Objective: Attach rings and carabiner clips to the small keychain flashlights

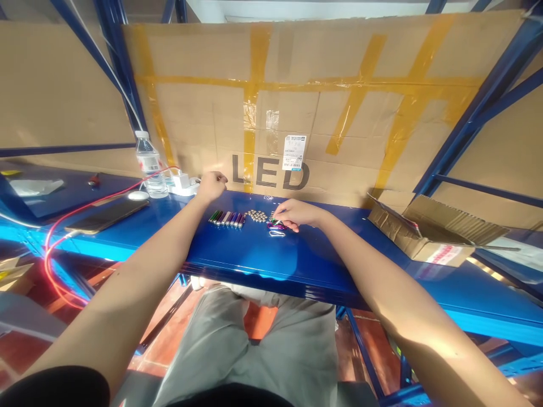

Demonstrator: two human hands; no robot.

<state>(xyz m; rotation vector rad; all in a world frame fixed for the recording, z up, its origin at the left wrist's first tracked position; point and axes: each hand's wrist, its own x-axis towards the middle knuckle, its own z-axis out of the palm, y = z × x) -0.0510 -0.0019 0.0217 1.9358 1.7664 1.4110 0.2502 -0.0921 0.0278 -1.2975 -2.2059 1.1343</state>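
My right hand [297, 213] reaches down to a small pile of coloured metal loops that look like carabiners [276, 226], its thumb and fingertips pinched on one of them. A silver loop [277, 233] lies just in front of the pile. Left of it sits a cluster of small round silvery pieces [257, 216]. Farther left, short shiny tubes [227, 219] in green, purple, pink and other colours lie side by side in a row. Beyond that row, near the cardboard, my left hand [213, 185] is raised with its fingers curled in; whatever they may hold is hidden.
A taped cardboard sheet [190, 124] marked LED stands behind the blue table [254, 254]. At left are a water bottle [149, 164], a white power strip [183, 183], a phone [108, 215] and a red cable [106, 198]. An open cardboard box [419, 243] stands right.
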